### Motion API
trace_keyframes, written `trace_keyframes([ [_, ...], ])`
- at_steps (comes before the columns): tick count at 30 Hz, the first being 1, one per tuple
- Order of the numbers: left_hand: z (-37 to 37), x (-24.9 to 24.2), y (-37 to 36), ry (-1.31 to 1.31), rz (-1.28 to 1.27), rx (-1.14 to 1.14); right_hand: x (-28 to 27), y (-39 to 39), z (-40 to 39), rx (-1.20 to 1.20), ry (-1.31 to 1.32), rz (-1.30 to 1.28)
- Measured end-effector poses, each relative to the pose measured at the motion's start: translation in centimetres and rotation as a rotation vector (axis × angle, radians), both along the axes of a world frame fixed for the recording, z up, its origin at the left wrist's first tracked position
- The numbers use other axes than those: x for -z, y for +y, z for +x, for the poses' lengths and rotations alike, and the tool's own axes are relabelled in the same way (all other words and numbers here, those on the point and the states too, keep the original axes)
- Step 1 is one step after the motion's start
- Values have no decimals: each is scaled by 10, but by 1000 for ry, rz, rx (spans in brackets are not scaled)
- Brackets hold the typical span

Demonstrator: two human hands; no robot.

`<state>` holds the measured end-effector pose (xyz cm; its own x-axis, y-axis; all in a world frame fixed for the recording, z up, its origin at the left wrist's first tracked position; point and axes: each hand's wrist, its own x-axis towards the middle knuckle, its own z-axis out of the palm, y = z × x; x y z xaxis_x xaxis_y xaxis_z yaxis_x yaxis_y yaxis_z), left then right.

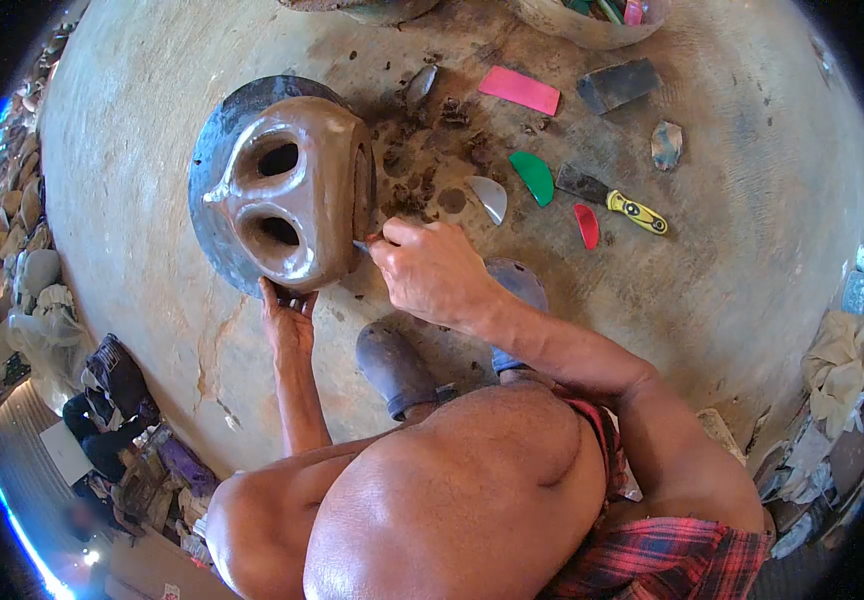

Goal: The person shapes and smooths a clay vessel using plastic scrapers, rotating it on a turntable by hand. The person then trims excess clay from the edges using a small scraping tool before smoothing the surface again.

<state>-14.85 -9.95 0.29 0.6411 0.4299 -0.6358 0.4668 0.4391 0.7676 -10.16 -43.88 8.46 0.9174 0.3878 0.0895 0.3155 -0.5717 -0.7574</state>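
A wet brown clay piece [327, 190] with two round holes on top and an opening in its right side sits on a dark round board [214, 150]. My left hand [290, 322] is at the board's near edge, thumb and fingers around the rim close to the clay. Closed in a pinch, my right hand [432, 270] is beside the clay's right side. A small thin tool pokes out from its fingers, only the pale tip [360, 244] showing at the clay wall; the rest is hidden in the grip.
Right of the clay lie a pink strip [519, 90], a dark block [618, 86], a green half-moon scraper [532, 178], a clear scraper [490, 198], a red scraper [587, 226] and a yellow-handled putty knife [637, 212]. A tub [592, 30] stands at the top. Clay crumbs dot the floor.
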Motion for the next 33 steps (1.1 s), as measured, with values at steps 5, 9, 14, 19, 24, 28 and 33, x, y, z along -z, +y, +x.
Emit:
trace_keyframes([
  [5, -1, -3, 0, -4, -19, 22, 4, 3, -4, 41, 22, -6],
  [9, -1, 1, 4, -9, -9, 20, 6, 6, -6, 82, 10, -20],
  [14, -1, 5, 6, -17, -22, 16, 5, 7, -9, 106, 29, -60],
  [19, -1, 7, 10, -23, 2, 30, 9, 10, -14, 96, 98, -34],
  [24, -2, 3, -1, -10, -10, -14, 19, 16, -18, 214, 17, -18],
  [28, -2, -2, -15, -33, -22, -9, 27, 17, -17, 264, -36, 17],
  [33, -1, -10, -30, -27, -10, -38, 31, 14, -12, 379, -60, 45],
])
